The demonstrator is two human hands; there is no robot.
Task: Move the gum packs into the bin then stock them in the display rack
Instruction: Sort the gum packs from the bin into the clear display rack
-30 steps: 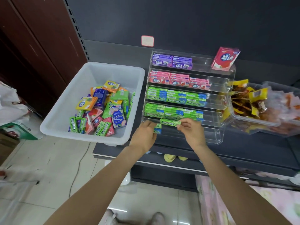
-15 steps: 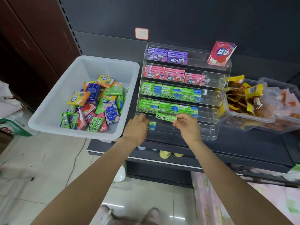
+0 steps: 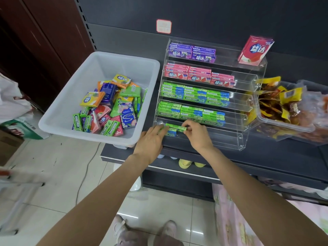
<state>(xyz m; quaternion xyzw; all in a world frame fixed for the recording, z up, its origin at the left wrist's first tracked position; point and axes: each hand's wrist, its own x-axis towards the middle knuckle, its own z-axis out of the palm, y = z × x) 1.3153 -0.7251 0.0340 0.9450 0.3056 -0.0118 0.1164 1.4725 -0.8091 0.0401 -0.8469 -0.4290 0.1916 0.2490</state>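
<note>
Both hands now lower at rack's bottom tier: right hand [image 3: 197, 134] and left hand [image 3: 152, 137] pinching green Doublemint pack [image 3: 176, 128] by ends, keeping it level, aligning it lengthwise in display rack [image 3: 255, 82]; bin [image 3: 58, 126] holding remaining stock.

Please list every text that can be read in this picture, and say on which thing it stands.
"DOUBLEMINT": green packs on the rack's third and fourth tiers, and several in the bin.
"益达": purple packs, pink packs, red box, yellow pack in the bin.
Wall tag, snack bags, other print: too blurred.
</note>
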